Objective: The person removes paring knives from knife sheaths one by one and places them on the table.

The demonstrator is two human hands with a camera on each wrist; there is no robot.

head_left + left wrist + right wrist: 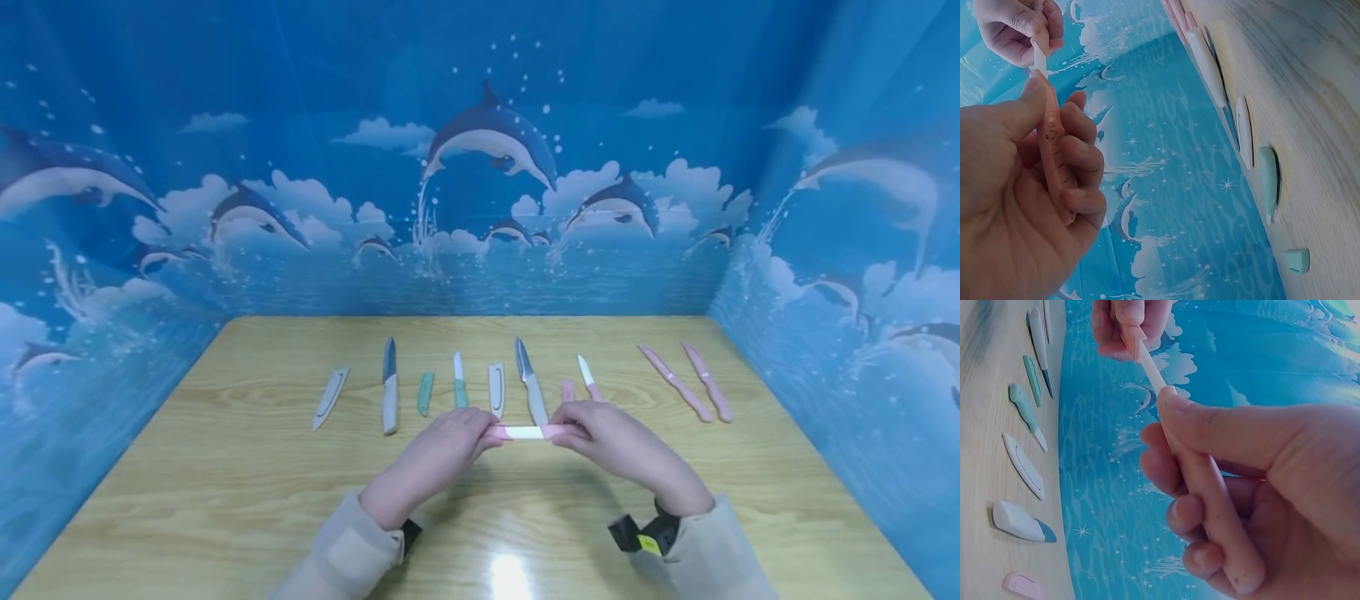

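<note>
Pink sheath (1055, 150) and pink-handled knife (1211, 497) are held end to end above the table (187, 500), well in from its left and right edges: the left hand (450, 437) curls its fingers round the sheath, the right hand (611, 437) round the handle, the white blade (524, 432) showing between, its tip seemingly inside the mouth. I'd keep both dead in line — a twist could bind the blade — slide gently, and hold the left thumb back. Nearer the far edge lie other knives (389, 404) and loose sheaths (327, 400).
</note>
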